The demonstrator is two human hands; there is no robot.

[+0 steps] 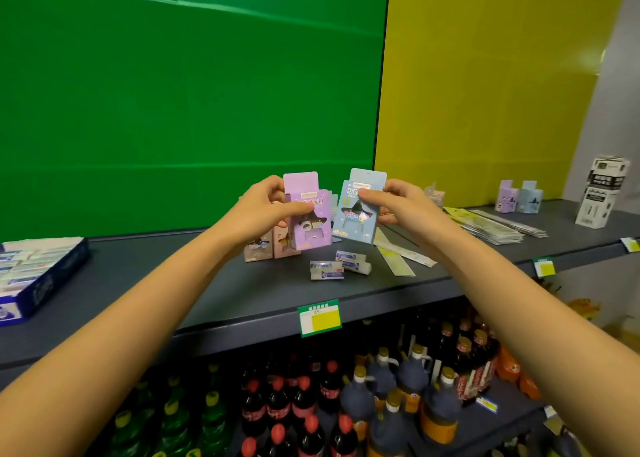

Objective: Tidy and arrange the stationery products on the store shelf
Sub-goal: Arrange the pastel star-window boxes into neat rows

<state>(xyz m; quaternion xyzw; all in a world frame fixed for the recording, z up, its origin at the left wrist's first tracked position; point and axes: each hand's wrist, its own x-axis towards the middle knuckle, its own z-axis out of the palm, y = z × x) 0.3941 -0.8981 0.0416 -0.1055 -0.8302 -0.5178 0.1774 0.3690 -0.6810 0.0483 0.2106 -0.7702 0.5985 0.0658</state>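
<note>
My left hand [266, 207] grips a purple sharpener box [308, 214] with a star-shaped window, held above the grey shelf [173, 276]. My right hand [398, 203] pinches a light blue box [356, 210] of the same kind right beside it. Two pink boxes [273, 243] stand on the shelf just below and behind the purple one. Three small white erasers [341, 264] lie loose in front of them. Flat yellow-white packets [398, 255] lie under my right hand.
An open blue carton of erasers [31, 273] sits at the shelf's left end. At the right lie a stack of flat packets [491, 228], a purple and a blue box [519, 198] and a tall black-white box [601, 193]. Bottles [346, 404] fill the lower shelf.
</note>
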